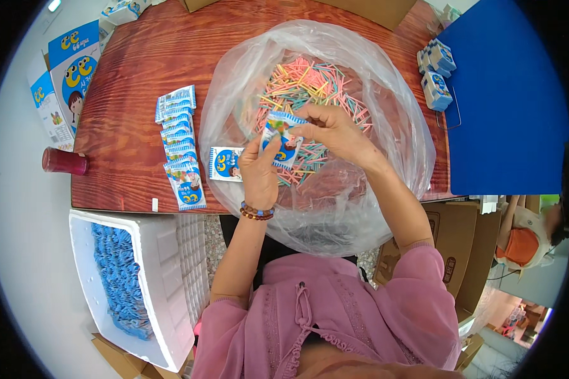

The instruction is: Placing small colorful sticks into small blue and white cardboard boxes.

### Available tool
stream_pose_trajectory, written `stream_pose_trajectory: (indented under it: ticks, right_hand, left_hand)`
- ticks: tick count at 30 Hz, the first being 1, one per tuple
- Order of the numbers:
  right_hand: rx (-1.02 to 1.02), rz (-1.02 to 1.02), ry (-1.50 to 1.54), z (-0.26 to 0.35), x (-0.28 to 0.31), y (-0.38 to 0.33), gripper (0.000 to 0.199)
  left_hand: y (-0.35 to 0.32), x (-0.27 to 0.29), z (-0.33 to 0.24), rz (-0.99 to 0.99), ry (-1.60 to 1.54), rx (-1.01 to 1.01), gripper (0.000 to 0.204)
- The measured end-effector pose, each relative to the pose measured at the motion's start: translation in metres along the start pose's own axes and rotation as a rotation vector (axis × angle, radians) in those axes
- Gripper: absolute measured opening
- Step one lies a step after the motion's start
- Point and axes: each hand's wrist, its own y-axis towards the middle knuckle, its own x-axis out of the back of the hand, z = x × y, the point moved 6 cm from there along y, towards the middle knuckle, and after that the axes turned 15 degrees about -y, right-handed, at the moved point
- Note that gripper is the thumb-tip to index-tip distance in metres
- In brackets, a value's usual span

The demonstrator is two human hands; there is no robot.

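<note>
Above a large clear plastic bag (pixel 395 107), a small blue and white printed sachet (pixel 277 128) is between my hands. My left hand (pixel 259 174) grips its lower left side, thumb across the front. With thumb and fingers closed, my right hand (pixel 341 136) pinches the upper right edge. Whether the sachet's end is sealed cannot be seen. Inside the bag lies a heap of thin pink, yellow and green sticks (pixel 306 79), partly hidden by my hands. Another sachet (pixel 224 163) lies flat by my left hand, and an overlapping row of sachets (pixel 178 140) lies further left.
A white foam box (pixel 164 278) full of blue packets (pixel 117 278) stands below the table's left edge. A red-lidded jar (pixel 66 161) is at the left. Small packs (pixel 437 91) stand at the right beside a blue panel (pixel 506 101). Cardboard boxes (pixel 464 243) are lower right; another person (pixel 525 237) is beyond.
</note>
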Motion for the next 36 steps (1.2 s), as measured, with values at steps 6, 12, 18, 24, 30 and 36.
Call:
stream_pose_trajectory:
  ticks: [6,12,18,24,30,36]
  right_hand:
    - [0.080,-0.091,-0.422,-0.036,0.010,-0.004,0.015]
    - [0.075,0.017,-1.062,-0.044,-0.036,-0.004,0.013]
    - [0.226,-0.110,-0.662,-0.046,-0.013,-0.002,0.011]
    - [-0.324,-0.174,-0.235,-0.099,0.008,-0.004,0.018]
    - [-0.341,-0.255,-0.184,-0.086,-0.003,0.003,0.023]
    - [-0.323,-0.284,-0.248,-0.100,-0.005,0.020,0.023]
  left_hand:
    - [0.002,0.009,-0.009,-0.028,-0.207,-0.005,0.013]
    - [0.000,0.023,-0.012,-0.043,-0.131,-0.019,0.014]
    - [-0.004,0.022,-0.020,-0.065,-0.142,-0.020,0.012]
    - [-0.004,0.023,-0.020,-0.149,-0.144,-0.044,0.010]
    - [-0.004,0.031,-0.020,-0.183,-0.077,-0.049,0.010]
    - [-0.007,0.028,-0.022,-0.148,-0.087,-0.030,0.012]
